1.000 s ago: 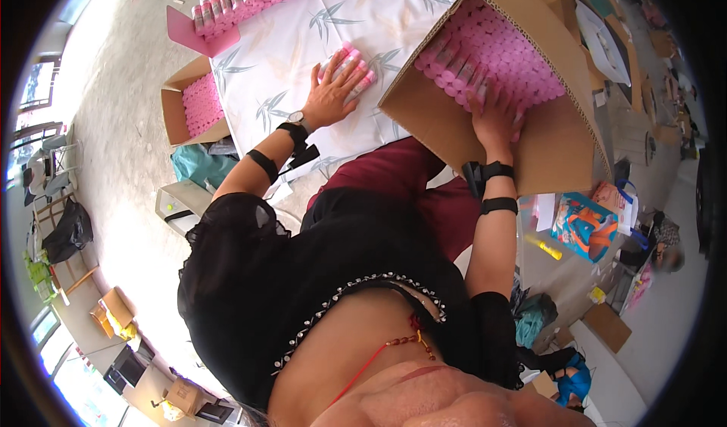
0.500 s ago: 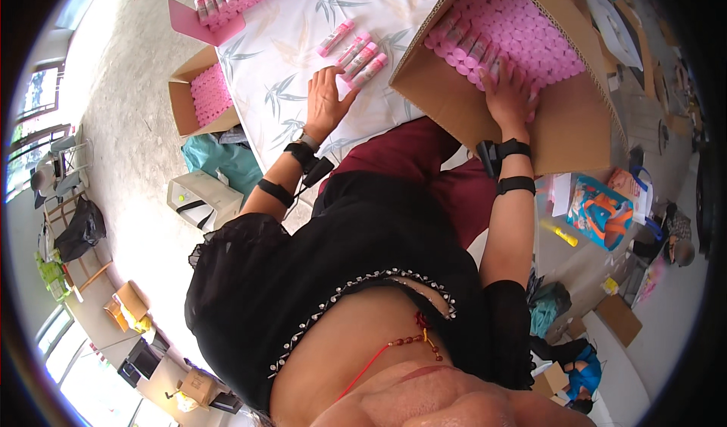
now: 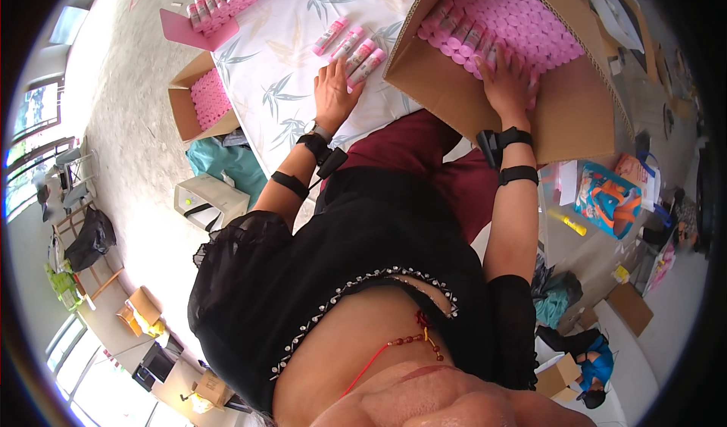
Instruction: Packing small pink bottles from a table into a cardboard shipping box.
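Observation:
Several small pink-capped tubes (image 3: 347, 46) with printed labels lie side by side on the white leaf-patterned tablecloth (image 3: 261, 48). My left hand (image 3: 335, 97) rests at their near ends, fingers stretched out and touching them. To the right, a tilted cardboard box (image 3: 439, 78) faces me with its opening. Packed rows of pink tube ends (image 3: 522, 18) fill its back, and a few labelled tubes (image 3: 469, 34) lie on top of them. Inside the box, my right hand (image 3: 509, 86) reaches onto the tubes with its fingers spread. Its fingertips partly cover the tubes under them.
At the table's far left stands an open pink carton (image 3: 198, 31) with upright tubes in rows. Below it, a smaller cardboard box (image 3: 182, 112) holds more pink tubes. Bags (image 3: 219, 162) sit by the table's left edge; a blue-orange bag (image 3: 606, 200) is on the right.
My left hand has shifted up and right, onto the near ends of the loose tubes. The right hand stays in the box, its fingers a little more spread. The whole view has moved slightly.

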`<state>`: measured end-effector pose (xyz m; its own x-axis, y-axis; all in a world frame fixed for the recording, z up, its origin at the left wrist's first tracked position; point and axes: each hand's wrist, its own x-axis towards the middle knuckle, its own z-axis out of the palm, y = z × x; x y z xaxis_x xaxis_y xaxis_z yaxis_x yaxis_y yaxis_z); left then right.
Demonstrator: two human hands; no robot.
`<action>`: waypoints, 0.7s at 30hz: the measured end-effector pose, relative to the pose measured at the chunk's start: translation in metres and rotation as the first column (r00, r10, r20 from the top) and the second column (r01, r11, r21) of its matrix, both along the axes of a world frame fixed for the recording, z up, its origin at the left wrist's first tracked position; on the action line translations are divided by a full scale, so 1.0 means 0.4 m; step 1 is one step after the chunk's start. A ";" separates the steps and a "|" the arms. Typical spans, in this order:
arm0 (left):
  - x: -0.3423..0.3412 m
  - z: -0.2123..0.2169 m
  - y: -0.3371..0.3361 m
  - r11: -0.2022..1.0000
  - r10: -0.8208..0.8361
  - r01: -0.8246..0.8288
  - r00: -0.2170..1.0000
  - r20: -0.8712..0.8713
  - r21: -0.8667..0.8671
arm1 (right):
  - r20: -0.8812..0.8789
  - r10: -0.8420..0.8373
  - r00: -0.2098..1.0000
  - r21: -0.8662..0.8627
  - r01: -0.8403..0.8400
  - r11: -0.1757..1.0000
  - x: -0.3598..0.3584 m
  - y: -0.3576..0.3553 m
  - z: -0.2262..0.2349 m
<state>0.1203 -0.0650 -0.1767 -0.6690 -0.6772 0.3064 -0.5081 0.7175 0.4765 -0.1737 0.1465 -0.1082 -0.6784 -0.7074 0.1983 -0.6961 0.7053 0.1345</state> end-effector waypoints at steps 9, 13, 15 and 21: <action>-0.037 -0.014 0.012 0.998 0.025 -0.012 0.969 0.244 -0.055 | 0.122 -0.101 0.987 0.088 0.091 0.992 0.005 -0.009 0.014; -0.042 -0.030 0.006 0.987 -0.012 0.039 0.984 0.176 -0.155 | 0.096 -0.086 0.992 0.080 0.078 0.994 0.006 -0.012 0.015; -0.047 -0.033 0.007 0.982 -0.041 0.069 0.986 0.161 -0.175 | 0.125 -0.086 0.988 0.029 0.083 0.996 0.008 -0.009 0.019; 0.065 -0.016 0.005 0.985 -0.111 0.145 0.949 0.294 -0.097 | 0.051 -0.075 0.996 -0.006 0.075 0.997 0.012 -0.017 0.009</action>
